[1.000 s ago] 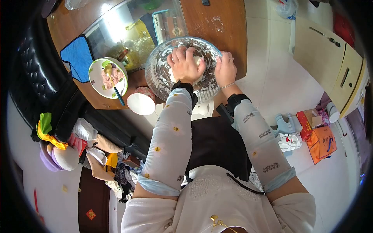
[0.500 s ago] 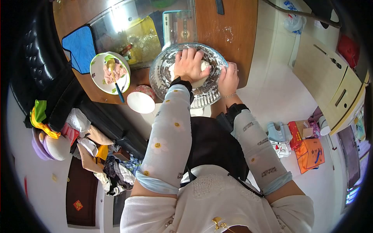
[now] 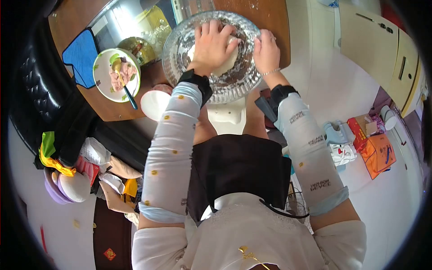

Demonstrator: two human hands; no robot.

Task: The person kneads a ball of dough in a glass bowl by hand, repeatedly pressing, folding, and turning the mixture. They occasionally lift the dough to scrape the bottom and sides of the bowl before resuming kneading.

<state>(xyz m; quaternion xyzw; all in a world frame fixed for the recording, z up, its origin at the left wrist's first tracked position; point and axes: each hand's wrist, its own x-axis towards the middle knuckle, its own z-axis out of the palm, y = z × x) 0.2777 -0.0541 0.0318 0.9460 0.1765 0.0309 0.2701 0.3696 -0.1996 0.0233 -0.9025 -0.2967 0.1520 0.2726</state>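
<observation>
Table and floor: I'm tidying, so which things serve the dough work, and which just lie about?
In use: dough, under left hand; glass bowl, rim held by right hand; perhaps the patterned bowl of pink food.
Lying about, seemingly: blue mat, orange bag, red box.

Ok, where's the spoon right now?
Head view, left side: the spoon rests in the green-rimmed bowl on the table, between the blue mat and the glass bowl.

pale dough (image 3: 228,62) in clr, flour-smeared bowl (image 3: 227,96)
</observation>
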